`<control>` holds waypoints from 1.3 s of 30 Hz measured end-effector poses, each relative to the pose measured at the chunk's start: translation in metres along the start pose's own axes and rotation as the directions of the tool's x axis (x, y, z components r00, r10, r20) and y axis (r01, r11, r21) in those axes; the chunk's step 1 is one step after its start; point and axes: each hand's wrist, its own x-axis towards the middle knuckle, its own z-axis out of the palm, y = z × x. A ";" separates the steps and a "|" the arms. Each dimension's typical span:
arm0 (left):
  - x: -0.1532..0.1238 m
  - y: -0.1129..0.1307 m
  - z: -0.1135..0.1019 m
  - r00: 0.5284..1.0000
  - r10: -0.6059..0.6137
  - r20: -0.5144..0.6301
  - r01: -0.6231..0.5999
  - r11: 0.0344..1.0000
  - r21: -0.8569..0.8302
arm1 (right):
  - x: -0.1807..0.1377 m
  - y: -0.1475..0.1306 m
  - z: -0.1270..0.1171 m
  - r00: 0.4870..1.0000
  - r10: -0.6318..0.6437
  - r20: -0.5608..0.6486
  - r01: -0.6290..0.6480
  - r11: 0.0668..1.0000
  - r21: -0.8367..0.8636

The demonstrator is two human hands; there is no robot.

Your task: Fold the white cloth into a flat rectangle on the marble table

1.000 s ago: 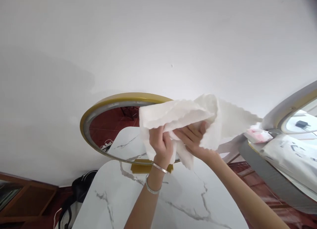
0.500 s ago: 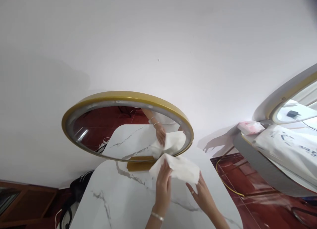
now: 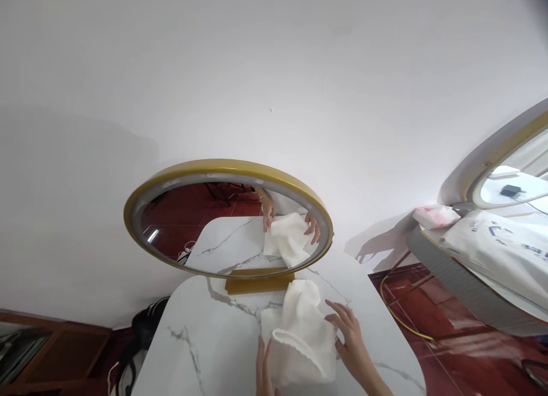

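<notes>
Cloth (image 3: 306,333) now down on tbl (image 3: 222,350), R grip (image 3: 353,334) apart, L grip (image 3: 264,378) cut-off, unclear

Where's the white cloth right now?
Head view, bottom, just right of centre: the white cloth is on the marble-patterned table, between the left hand and right hand, near the mirror's gold base.

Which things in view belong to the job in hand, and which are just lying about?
Apparently in use: white cloth, loosely folded; left hand and right hand, either side of it; marbled table beneath.

Apparently just there: gold-rimmed mirror; pink-and-white packet; white printed bag or cloth; black bag.
</notes>
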 end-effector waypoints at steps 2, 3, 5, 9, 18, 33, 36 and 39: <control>0.011 0.016 -0.004 0.995 0.086 -0.048 -0.081 0.992 0.101 | 0.011 -0.019 -0.018 0.998 -0.020 0.066 0.021 1.000 -0.011; 0.018 0.024 -0.007 0.993 0.111 -0.038 -0.104 0.983 0.148 | 0.015 -0.029 -0.026 0.995 -0.020 0.095 0.019 1.000 0.010; 0.033 0.037 -0.013 0.990 0.130 0.056 -0.138 0.972 0.188 | 0.022 -0.047 -0.037 0.992 0.017 0.123 -0.025 0.998 0.064; 0.055 0.045 -0.034 0.962 0.048 0.268 -0.062 0.997 0.044 | 0.024 -0.064 -0.044 0.991 0.094 0.092 -0.107 0.984 0.143; 0.051 0.037 -0.104 1.000 -0.012 0.002 0.012 0.992 0.127 | 0.014 -0.055 -0.060 0.986 0.159 0.051 -0.167 0.952 0.256; 0.041 0.034 -0.128 0.979 0.151 -0.136 -0.105 0.949 0.297 | 0.019 -0.065 -0.071 0.993 0.115 0.026 -0.118 0.943 0.310; 0.041 0.033 -0.131 0.964 0.209 -0.165 -0.149 0.937 0.316 | 0.021 -0.062 -0.074 0.986 0.140 0.092 -0.164 0.920 0.355; 0.041 0.033 -0.134 0.947 0.256 -0.195 -0.177 0.920 0.351 | 0.022 -0.059 -0.077 0.975 0.156 0.155 -0.208 0.888 0.411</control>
